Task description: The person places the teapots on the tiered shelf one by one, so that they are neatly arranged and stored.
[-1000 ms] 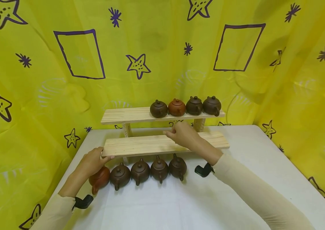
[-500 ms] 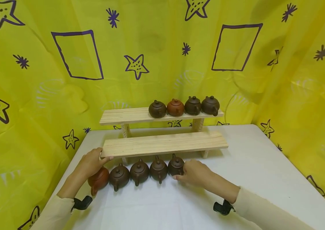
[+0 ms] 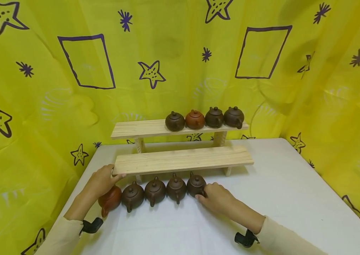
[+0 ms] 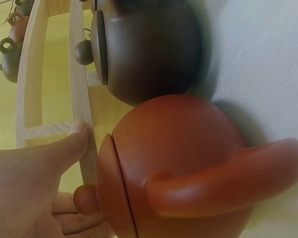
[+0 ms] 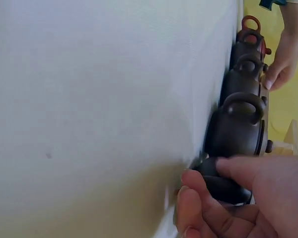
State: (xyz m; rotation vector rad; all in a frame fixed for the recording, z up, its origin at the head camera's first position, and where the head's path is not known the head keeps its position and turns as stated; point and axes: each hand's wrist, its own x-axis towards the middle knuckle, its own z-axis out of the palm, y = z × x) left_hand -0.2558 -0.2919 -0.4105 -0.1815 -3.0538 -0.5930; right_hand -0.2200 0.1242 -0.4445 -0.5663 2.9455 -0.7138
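Observation:
My right hand point(image 3: 221, 202) pinches the handle of the rightmost dark brown teapot point(image 3: 195, 182) in the front row. Seen from the right wrist, thumb and fingers close around the dark handle, hiding most of that pot. At the other end, my left hand point(image 3: 101, 180) grips the left end of the lower wooden shelf point(image 3: 183, 161), its thumb along the front edge. Right below that hand sits a reddish teapot point(image 4: 179, 144), partly covered by it in the head view. Between the two end pots stand three dark teapots, one of them the middle pot point(image 3: 175, 187), handles toward me.
The upper shelf point(image 3: 138, 128) carries several teapots on its right half, among them a reddish pot point(image 3: 194, 119). Wooden legs point(image 3: 220, 138) join the tiers. A white-covered table point(image 3: 288, 198) lies underneath, with a yellow patterned curtain point(image 3: 180, 71) behind.
My right hand has come down from over the lower shelf to the rightmost front teapot and taken its handle; the pot has turned slightly. My left hand has stayed at the shelf's end.

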